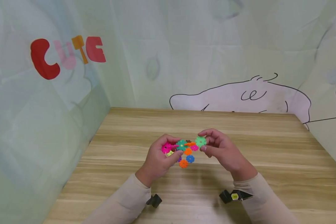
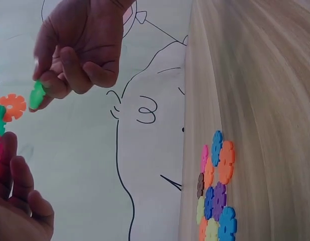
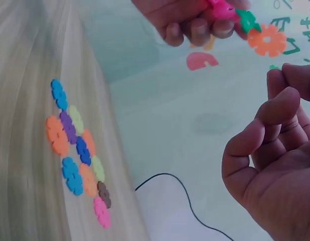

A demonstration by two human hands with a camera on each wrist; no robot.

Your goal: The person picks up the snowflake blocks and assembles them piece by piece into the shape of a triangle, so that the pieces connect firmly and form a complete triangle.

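Note:
In the head view my left hand (image 1: 159, 157) grips a short chain of notched plastic snowflake discs. A pink disc (image 1: 166, 147) is at its left, a dark green disc (image 1: 181, 145) in the middle and an orange disc (image 1: 141, 25) shows at the chain's free end in the right wrist view (image 3: 267, 40). Just right of it, my right hand (image 1: 225, 152) pinches a light green disc (image 1: 200, 142) between thumb and fingertips. In the left wrist view this light green disc (image 2: 37, 95) stands close beside the orange disc (image 2: 13, 107), both held above the table.
Several loose snowflake discs lie flat on the wooden table (image 1: 123, 130) below the hands, among them a purple disc (image 2: 219, 201), a brown disc (image 3: 104, 195) and a pink disc (image 3: 101, 212). A printed cloth backdrop (image 1: 145, 46) stands behind and to the left.

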